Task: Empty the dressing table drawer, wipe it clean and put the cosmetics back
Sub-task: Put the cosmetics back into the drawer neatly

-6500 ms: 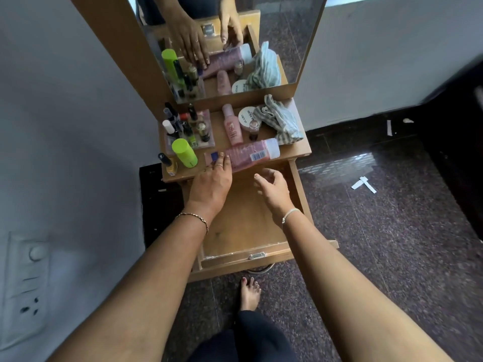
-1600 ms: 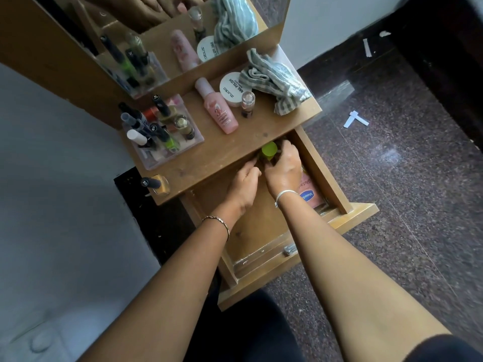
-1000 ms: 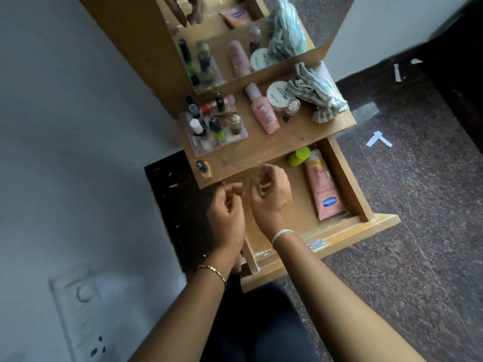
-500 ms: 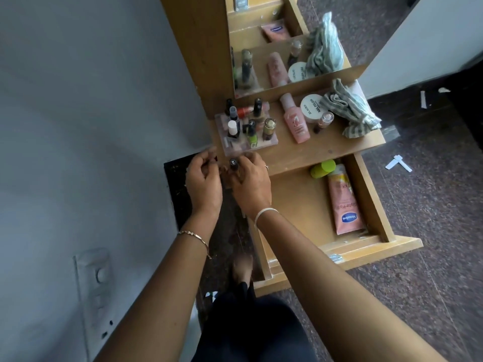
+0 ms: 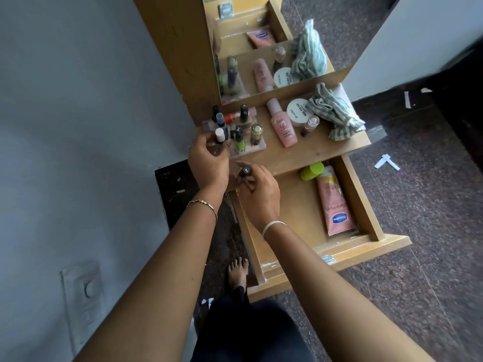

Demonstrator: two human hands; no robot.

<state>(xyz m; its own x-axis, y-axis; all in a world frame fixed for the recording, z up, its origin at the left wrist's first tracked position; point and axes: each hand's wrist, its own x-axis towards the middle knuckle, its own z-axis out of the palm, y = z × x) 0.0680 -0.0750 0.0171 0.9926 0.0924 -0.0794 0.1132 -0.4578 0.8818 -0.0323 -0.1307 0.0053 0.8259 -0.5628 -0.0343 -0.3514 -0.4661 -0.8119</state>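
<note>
Since half a second ago, left hand (image 5: 207, 163) shifts from table's front edge to clear organizer tray (image 5: 236, 131), fingers by white-capped bottle (image 5: 219, 135). Right hand (image 5: 257, 190) now lifts black-capped nail polish (image 5: 244, 172) off tabletop, at drawer's (image 5: 366, 205) back-left corner.

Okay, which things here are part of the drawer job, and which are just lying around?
Job: drawer, pink tube, green bottle, small bottle in the right hand, clear organiser, pink bottle, white jar, cloth.

Lying about: paper scraps on the floor, wall switch.
</note>
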